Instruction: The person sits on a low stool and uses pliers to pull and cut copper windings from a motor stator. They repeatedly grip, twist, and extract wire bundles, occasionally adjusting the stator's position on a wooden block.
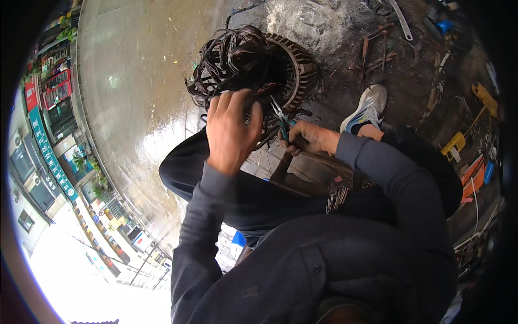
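A ribbed metal motor stator [302, 73] lies on the ground before me, with a thick tangle of dark winding wire [243, 54] spilling from its left side. My left hand [232, 125] is over the near edge of the wire bundle, back upwards and slightly blurred; whether its fingers hold a strand is hidden. In my right hand [303, 137] is a pair of pliers with teal handles [279, 111], its pointed jaws toward the wires at the stator's opening.
A wrench [400, 20] lies at the upper right. Yellow tool parts [453, 146], an orange piece [472, 178] and scrap litter the right side. Below my right hand is a wooden frame [323, 160]. Wet pavement [133, 73] extends to the left.
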`<state>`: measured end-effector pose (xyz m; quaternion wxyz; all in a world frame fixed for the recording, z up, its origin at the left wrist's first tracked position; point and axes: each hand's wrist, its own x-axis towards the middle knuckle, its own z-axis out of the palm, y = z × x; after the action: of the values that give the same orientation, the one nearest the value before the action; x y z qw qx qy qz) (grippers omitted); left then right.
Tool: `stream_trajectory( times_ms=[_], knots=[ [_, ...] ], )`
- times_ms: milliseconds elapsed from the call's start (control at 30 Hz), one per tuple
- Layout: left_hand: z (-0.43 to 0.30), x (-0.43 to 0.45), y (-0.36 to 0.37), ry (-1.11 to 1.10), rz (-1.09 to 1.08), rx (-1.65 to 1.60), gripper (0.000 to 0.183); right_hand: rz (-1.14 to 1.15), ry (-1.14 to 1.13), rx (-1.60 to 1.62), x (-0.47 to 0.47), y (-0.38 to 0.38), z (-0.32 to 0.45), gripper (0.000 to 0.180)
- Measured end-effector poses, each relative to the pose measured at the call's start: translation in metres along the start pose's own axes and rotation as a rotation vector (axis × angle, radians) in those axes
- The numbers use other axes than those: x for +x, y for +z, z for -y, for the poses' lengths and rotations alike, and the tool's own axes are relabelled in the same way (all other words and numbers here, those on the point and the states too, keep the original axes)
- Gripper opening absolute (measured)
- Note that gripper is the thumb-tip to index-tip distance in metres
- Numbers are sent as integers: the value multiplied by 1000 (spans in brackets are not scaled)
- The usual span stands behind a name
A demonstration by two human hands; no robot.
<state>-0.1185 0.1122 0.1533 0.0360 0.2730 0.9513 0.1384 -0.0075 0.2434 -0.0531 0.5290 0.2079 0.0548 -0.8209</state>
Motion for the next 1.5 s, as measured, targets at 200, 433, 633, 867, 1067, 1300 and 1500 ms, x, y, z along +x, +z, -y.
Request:
stream_trajectory(
  times_ms=[200, 433, 633, 867, 1067, 1300, 1500],
  knots=[
    [15, -8, 48, 51, 194, 432, 28, -33, 14, 12, 3, 0, -5, 21],
    [26, -35, 74, 94, -67, 375, 13, -140, -130, -72, 4, 6, -19, 12],
    [33, -57, 74, 138, -138, 254, 16, -275, -149, -106, 7, 23, -37, 13],
    [51, -19, 58, 215, -7, 172, 15, -75, -36, 331, 10, 61, -19, 12],
    [54, -13, 58, 168, -92, 162, 12, -48, -48, 306, 13, 65, -11, 11],
    [46, -58, 65, 192, -132, 196, 14, -202, -153, 91, 4, 60, -40, 15],
    [67, -12, 68, 103, -38, 119, 10, 78, -88, 533, 35, 76, -20, 14]
  ],
)
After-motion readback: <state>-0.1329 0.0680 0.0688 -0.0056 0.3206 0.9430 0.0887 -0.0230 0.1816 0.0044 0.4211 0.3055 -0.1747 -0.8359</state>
